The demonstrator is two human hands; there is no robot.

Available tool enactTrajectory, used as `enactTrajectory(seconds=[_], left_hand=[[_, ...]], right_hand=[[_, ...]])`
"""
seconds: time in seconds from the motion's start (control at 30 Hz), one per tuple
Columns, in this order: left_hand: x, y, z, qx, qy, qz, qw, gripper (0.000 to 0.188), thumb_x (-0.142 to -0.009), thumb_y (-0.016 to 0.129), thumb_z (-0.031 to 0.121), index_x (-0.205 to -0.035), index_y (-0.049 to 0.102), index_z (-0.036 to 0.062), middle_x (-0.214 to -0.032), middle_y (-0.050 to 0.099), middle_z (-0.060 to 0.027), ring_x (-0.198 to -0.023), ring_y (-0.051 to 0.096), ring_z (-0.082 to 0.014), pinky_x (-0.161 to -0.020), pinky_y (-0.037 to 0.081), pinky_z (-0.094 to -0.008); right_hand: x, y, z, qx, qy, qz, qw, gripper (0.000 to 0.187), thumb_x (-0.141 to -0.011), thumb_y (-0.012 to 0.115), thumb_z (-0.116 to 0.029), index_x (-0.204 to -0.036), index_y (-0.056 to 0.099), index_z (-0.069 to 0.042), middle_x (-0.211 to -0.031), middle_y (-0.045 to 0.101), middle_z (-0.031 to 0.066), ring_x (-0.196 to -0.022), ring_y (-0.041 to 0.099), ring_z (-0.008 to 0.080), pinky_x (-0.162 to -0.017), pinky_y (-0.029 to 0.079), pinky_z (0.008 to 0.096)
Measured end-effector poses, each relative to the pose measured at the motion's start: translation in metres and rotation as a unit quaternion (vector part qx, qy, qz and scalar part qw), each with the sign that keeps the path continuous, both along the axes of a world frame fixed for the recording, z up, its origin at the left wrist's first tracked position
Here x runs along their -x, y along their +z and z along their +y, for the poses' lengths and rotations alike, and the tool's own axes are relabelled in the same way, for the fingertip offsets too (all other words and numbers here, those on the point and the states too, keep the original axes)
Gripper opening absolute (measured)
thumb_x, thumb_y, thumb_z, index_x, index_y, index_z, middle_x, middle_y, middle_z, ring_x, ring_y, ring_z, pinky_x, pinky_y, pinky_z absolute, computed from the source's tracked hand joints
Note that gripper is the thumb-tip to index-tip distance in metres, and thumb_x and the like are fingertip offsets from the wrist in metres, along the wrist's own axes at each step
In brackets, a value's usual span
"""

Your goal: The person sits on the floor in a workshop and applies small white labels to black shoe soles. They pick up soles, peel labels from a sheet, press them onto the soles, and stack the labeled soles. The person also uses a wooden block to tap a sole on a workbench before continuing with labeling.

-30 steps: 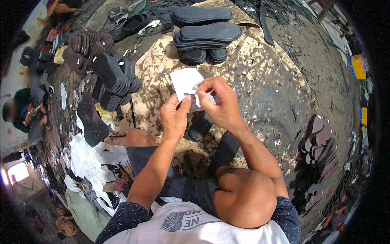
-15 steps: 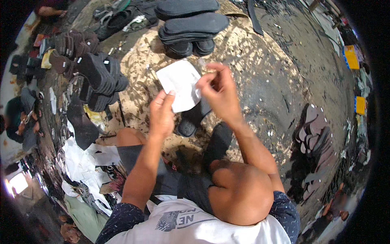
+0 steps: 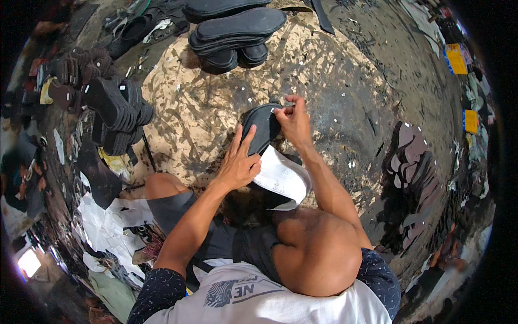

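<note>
A black shoe sole point(image 3: 261, 127) lies in front of me on the ground cover, its far end tilted to the right. My left hand point(image 3: 238, 164) stretches its fingers over the sole's left side and also grips a curled white paper sheet point(image 3: 285, 175), which hangs below the sole toward my knee. Faint rows of small marks run along that sheet. At the sole's far right end, thumb and forefinger of my right hand point(image 3: 295, 125) pinch a tiny white label point(image 3: 273, 110) against the black surface. The right hand's other fingers are bent.
Black soles point(image 3: 237, 27) are stacked ahead on the stained sheet point(image 3: 178, 81). More dark soles point(image 3: 116, 105) stand in piles to the left, and brownish ones point(image 3: 413, 162) lie in a row at right. White scraps point(image 3: 102, 216) lie beside my left leg. Two yellow-and-blue boxes point(image 3: 456, 59) sit far right.
The paper sheet has come down from in front of me and curled beneath my left hand. Left fingers now rest on a sole, and my right hand has moved from the sheet to the sole's far end.
</note>
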State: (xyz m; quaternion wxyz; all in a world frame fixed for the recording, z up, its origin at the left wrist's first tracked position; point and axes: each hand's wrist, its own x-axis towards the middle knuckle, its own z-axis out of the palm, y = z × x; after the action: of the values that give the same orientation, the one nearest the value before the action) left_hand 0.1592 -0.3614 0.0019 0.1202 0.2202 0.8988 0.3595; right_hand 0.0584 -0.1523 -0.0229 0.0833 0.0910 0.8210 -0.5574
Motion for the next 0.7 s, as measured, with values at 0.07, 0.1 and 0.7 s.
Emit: enactTrajectory(seconds=[0.07, 0.1, 0.7], left_hand=[[-0.005, -0.003, 0.001, -0.001, 0.01, -0.003, 1.0, 0.018, -0.093, 0.065, 0.019, -0.087, 0.071, 0.0039, -0.168, 0.018, -0.0213, -0.153, 0.007, -0.0535, -0.119, 0.025, -0.0625], [-0.006, -0.003, 0.003, 0.001, 0.013, -0.003, 1.0, 0.018, -0.093, 0.065, 0.019, -0.087, 0.07, 0.0036, -0.168, 0.018, -0.0217, -0.153, 0.007, -0.0539, -0.119, 0.025, -0.0626], [-0.056, -0.001, 0.003, 0.02, 0.094, 0.033, 0.995, 0.016, -0.089, 0.066, 0.019, -0.09, 0.072, 0.0034, -0.163, 0.023, -0.0292, -0.148, 0.017, -0.0596, -0.117, 0.027, -0.0636]], right_hand=[[-0.002, 0.002, -0.004, -0.048, 0.008, 0.0, 0.999, 0.054, -0.09, 0.073, -0.01, -0.132, 0.042, 0.001, -0.089, 0.067, 0.0123, -0.074, 0.063, 0.0229, -0.068, 0.052, 0.039], [-0.002, 0.003, -0.004, -0.064, 0.016, 0.007, 0.998, 0.055, -0.089, 0.073, -0.01, -0.133, 0.042, 0.001, -0.09, 0.066, 0.0131, -0.077, 0.063, 0.0231, -0.07, 0.053, 0.0394], [0.008, -0.022, -0.002, -0.182, 0.087, 0.074, 0.977, 0.033, -0.093, 0.074, -0.028, -0.083, 0.062, 0.001, -0.071, 0.061, 0.0037, -0.067, 0.056, 0.014, -0.063, 0.047, 0.0328]])
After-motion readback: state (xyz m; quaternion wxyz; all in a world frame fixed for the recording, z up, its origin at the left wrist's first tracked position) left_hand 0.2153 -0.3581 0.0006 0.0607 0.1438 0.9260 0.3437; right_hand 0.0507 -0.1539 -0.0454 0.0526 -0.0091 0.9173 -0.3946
